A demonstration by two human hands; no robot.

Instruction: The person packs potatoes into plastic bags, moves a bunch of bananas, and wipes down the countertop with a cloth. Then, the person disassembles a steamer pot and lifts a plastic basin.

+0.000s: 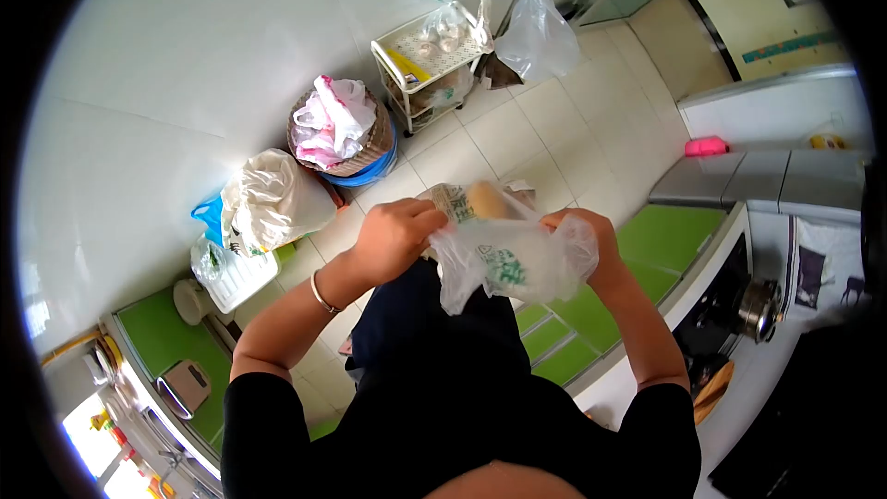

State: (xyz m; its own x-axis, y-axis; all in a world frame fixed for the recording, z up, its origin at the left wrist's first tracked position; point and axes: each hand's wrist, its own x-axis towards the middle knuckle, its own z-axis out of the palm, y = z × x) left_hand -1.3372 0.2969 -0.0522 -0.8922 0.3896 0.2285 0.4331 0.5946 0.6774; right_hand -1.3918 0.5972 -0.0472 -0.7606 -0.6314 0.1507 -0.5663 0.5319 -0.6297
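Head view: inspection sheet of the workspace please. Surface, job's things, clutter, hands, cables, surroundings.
Surface: pale tiled floor below the hands.
Job's things: plastic bag, translucent, green print, between both hands; tan item at its far side, identity unclear.
Clutter: basket heaped with pink-white bags; cream bag beside it; rack farther along.
Hands: left hand and right hand bare, each gripping the plastic bag.
Cables: nothing seen.
Surroundings: green cabinets on both sides; pot at right.

So it's a thin, see-through plastic bag (pixel 538 263), whitish, with green printing (pixel 504 266) on the side facing up. Pretty crumpled tbh. It's up in mid-air, spread out sideways, both ends bunched up in the fingers, with a loose flap drooping near the left end.
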